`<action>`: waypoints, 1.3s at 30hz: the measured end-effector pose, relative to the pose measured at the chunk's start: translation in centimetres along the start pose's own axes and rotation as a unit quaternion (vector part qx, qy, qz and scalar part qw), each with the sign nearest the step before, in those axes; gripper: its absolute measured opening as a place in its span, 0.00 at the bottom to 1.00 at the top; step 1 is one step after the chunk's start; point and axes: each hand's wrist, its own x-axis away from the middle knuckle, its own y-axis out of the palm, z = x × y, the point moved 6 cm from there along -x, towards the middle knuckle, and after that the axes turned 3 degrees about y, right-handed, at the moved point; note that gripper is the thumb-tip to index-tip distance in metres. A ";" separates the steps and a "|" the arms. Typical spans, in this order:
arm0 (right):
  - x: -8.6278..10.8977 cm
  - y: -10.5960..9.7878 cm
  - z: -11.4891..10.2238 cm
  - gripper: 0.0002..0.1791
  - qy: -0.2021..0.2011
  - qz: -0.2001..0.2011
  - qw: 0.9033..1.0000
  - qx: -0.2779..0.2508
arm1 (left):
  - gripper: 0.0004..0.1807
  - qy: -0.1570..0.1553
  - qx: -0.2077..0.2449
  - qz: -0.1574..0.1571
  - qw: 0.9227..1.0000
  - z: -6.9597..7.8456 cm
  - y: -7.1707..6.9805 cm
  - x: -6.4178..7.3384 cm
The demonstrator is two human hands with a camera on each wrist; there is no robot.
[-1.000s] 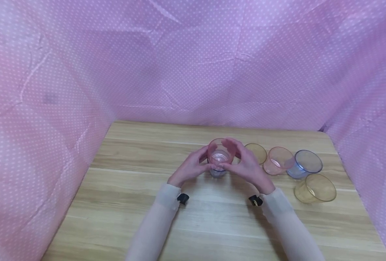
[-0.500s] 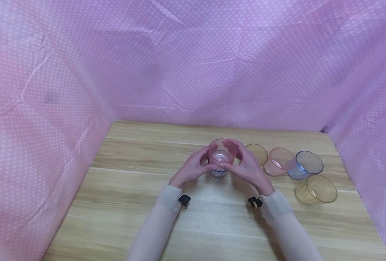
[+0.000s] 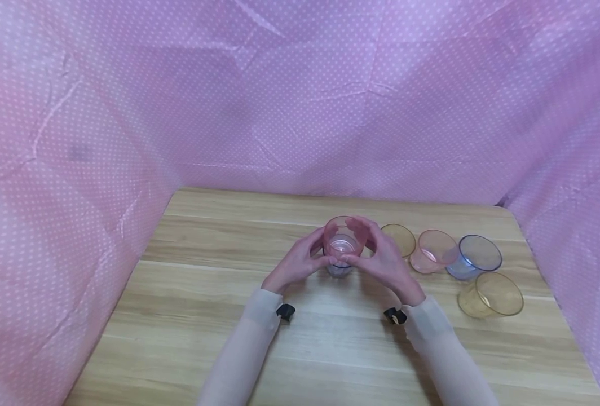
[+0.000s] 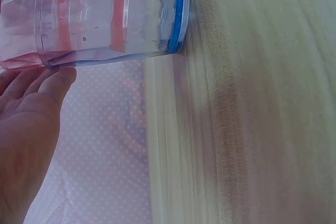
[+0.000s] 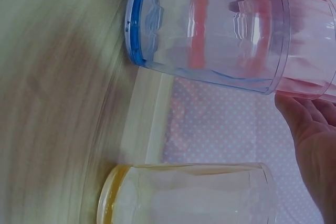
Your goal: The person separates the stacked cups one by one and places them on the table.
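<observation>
Near the middle of the table, a clear pink cup (image 3: 342,225) sits nested in a clear blue-tinted cup (image 3: 339,271), its upper part rising above the lower cup's rim. My left hand (image 3: 300,261) curls round the pink cup from the left, thumb at the near side. From the right, my right hand (image 3: 387,262) grips it likewise, both thumbs close together in front. In the right wrist view the blue cup (image 5: 137,24) stands upright with its blue base at the tabletop. Two pink bands show through its wall. The left wrist view shows my left fingertips (image 4: 65,77) at the blue cup's rim.
Right of the stack stand a yellow cup (image 3: 400,239), partly behind my right hand, a second pink cup (image 3: 432,251) and another blue cup (image 3: 477,254). Another yellow cup (image 3: 490,296) stands nearer. Pink dotted cloth (image 3: 300,113) hangs round the wooden table (image 3: 203,316).
</observation>
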 end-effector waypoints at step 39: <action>-0.1 0.1 -0.1 0.53 -0.034 -0.016 0.999 0.013 | 0.39 -0.008 -0.026 -0.009 1.000 0.1 0.2 -0.1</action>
